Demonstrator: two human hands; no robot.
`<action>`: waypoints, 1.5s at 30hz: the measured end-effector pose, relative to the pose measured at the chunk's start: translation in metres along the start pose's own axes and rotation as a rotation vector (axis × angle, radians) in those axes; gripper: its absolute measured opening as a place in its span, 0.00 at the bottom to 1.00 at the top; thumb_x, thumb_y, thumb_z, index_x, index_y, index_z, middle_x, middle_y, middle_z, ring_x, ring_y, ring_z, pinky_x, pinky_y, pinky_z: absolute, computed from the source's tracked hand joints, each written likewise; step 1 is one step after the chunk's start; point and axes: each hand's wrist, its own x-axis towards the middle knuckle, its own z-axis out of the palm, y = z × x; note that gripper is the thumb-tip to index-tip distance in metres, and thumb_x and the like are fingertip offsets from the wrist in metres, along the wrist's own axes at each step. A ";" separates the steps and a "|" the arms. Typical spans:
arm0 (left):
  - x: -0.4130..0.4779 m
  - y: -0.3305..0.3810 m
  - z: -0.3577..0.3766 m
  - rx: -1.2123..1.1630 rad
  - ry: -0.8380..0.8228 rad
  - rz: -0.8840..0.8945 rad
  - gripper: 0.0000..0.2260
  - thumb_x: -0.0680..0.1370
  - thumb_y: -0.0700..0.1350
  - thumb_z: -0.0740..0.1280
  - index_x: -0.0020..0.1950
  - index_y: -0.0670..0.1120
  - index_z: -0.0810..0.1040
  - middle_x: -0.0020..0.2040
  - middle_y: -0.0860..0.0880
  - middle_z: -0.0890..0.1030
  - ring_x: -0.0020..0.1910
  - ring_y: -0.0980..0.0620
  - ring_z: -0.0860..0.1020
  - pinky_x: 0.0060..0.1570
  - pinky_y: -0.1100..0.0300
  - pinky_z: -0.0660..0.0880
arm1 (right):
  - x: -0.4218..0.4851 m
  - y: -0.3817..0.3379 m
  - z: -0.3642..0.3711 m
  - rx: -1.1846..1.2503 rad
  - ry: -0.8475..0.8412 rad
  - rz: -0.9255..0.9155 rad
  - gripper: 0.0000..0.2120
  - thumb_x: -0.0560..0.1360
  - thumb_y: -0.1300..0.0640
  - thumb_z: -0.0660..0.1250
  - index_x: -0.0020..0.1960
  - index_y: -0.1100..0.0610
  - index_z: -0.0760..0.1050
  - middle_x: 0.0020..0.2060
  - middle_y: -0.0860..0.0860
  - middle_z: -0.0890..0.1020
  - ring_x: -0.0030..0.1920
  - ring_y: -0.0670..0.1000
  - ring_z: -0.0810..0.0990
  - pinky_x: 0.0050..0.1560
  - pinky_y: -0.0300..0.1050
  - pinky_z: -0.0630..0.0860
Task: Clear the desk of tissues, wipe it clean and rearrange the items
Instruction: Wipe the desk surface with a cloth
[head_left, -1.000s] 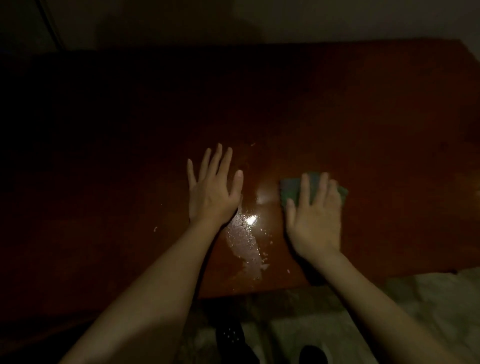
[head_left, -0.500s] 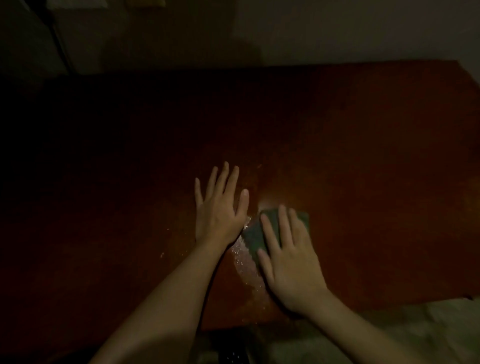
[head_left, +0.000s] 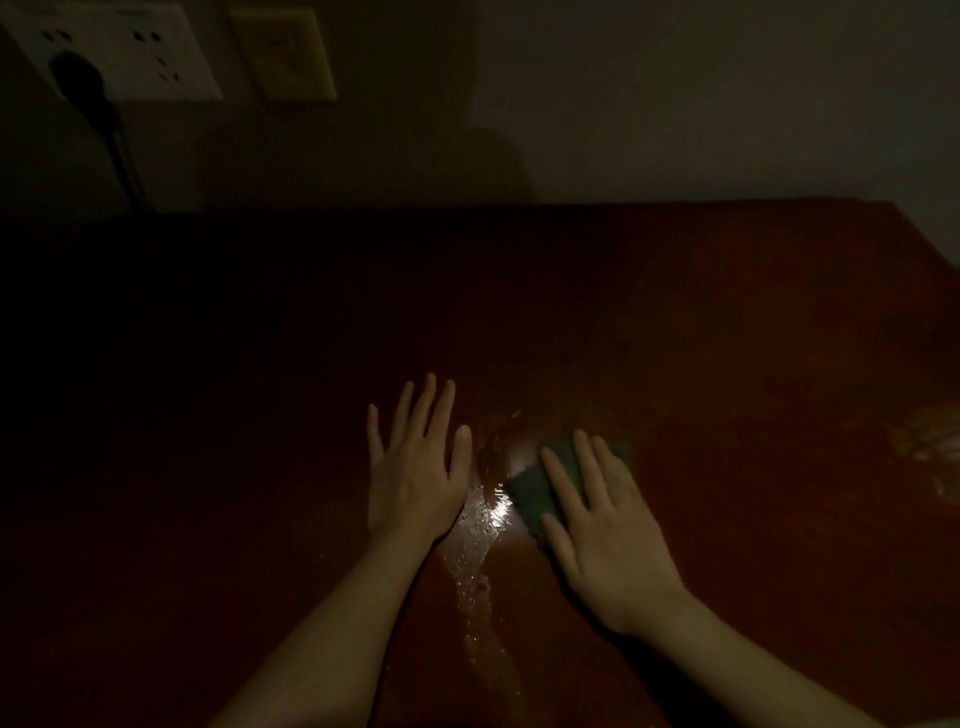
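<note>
Pressing the sponge (head_left: 530, 493) flat under straight fingers (head_left: 589, 465), the right hand (head_left: 608, 540) has the wet streak (head_left: 475, 540) at its nine o'clock, running twelve-to-six on the desk (head_left: 753, 338); the left hand (head_left: 415, 483) lies splayed, holding nothing, just beyond the streak.

A black plug (head_left: 78, 79) sits in a white wall socket (head_left: 156, 60), beside a yellowish plate (head_left: 283, 54).
</note>
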 end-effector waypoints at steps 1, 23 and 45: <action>0.005 0.000 0.000 -0.008 0.005 0.011 0.32 0.78 0.62 0.36 0.79 0.52 0.53 0.79 0.52 0.52 0.77 0.57 0.44 0.74 0.51 0.33 | 0.004 0.021 0.001 -0.026 0.016 0.065 0.30 0.81 0.40 0.37 0.76 0.55 0.56 0.74 0.63 0.59 0.74 0.63 0.59 0.73 0.53 0.52; 0.106 0.002 0.015 0.040 0.029 -0.092 0.31 0.78 0.61 0.36 0.79 0.52 0.53 0.79 0.51 0.53 0.78 0.52 0.47 0.75 0.46 0.37 | 0.117 0.037 -0.005 0.022 -0.028 -0.160 0.29 0.81 0.40 0.39 0.78 0.51 0.48 0.76 0.59 0.48 0.76 0.59 0.47 0.74 0.55 0.48; 0.112 0.000 0.011 0.005 0.058 -0.120 0.31 0.78 0.60 0.37 0.79 0.51 0.55 0.79 0.52 0.55 0.78 0.53 0.48 0.75 0.49 0.36 | 0.202 0.013 -0.014 0.140 -0.001 0.052 0.29 0.81 0.41 0.41 0.78 0.53 0.41 0.76 0.61 0.42 0.76 0.61 0.40 0.75 0.53 0.39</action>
